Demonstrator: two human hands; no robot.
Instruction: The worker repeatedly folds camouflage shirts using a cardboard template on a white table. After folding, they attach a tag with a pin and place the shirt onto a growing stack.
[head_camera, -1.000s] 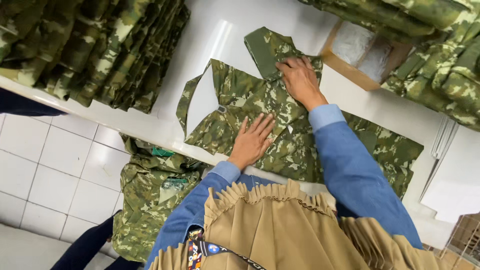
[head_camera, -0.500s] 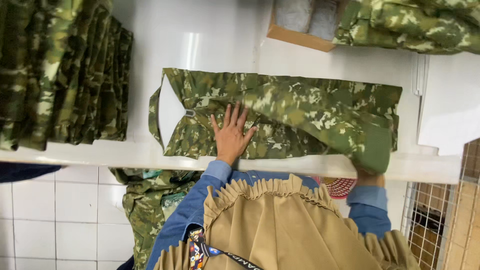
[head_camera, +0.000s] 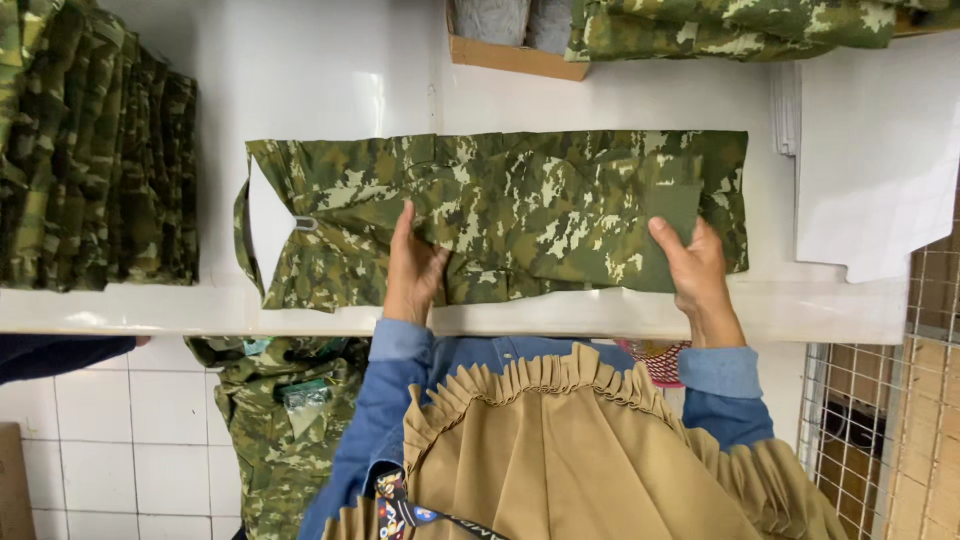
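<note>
Two hands on one camo garment (head_camera: 520, 210), laid flat lengthwise on white counter (head_camera: 330, 90), centre of view. Left hand (head_camera: 412, 265) at approx 8 o'clock of garment: palm down, fingers spread, nothing clasped; pressing cloth to counter, prob. to pin fold flat. Right hand (head_camera: 700, 275) at approx 4 o'clock: thumb over, fingers under near edge, pinching folded cloth by plain olive patch (head_camera: 672, 212); looks like edge being lifted or turned. Waist end w/ pale lining at 9 o'clock. Stack of folded camo pieces (head_camera: 95, 160) at 10 o'clock, well apart. Cardboard box (head_camera: 515, 55) at 12 o'clock, more camo cloth (head_camera: 730, 25) beside at 1. White paper sheets (head_camera: 870, 150) at 3 o'clock. Another camo garment (head_camera: 285, 430) hanging below counter edge, 7 o'clock.
</note>
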